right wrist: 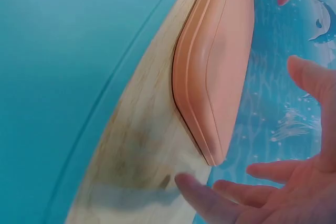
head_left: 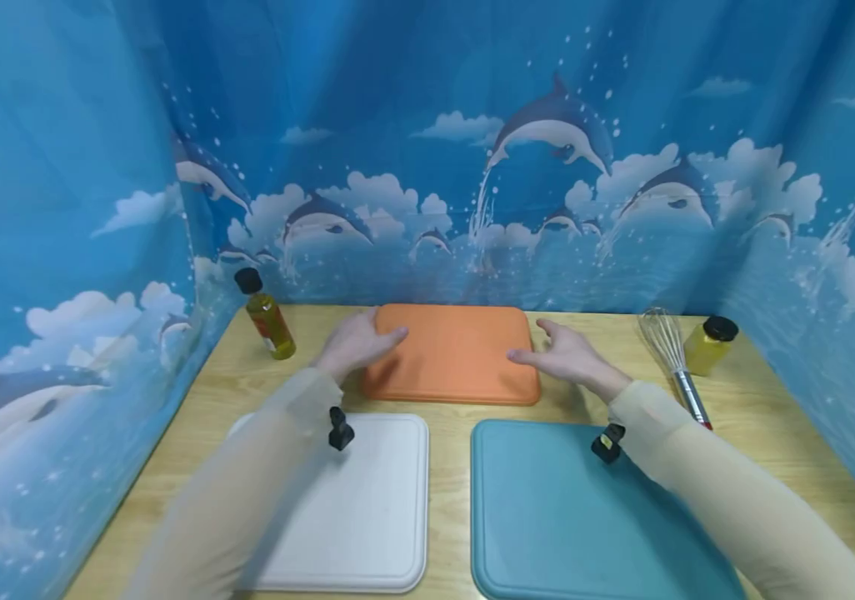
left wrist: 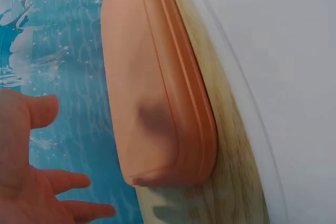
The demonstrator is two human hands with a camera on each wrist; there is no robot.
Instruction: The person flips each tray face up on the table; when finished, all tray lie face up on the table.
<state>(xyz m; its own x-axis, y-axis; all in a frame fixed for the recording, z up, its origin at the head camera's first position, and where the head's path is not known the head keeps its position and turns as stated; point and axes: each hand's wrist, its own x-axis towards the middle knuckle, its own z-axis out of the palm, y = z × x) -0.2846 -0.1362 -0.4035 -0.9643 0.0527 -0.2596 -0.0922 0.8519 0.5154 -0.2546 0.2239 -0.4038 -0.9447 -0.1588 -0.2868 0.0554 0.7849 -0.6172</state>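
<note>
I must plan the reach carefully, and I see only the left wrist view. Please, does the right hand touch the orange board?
Observer: No; the right wrist view shows a gap between the right hand and the orange board.
Operator: Thank you. What lies to the right of the white board?
Observer: A teal board.
Operator: And near the right edge of the table?
Observer: A whisk, beside a jar.

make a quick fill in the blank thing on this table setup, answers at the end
The far board between the left hand and the right hand is ____.
The near board on the left is ____.
The whisk lies nearer the ____ hand.
The cap of the bottle is ____.

Missing words: orange; white; right; black.
</note>
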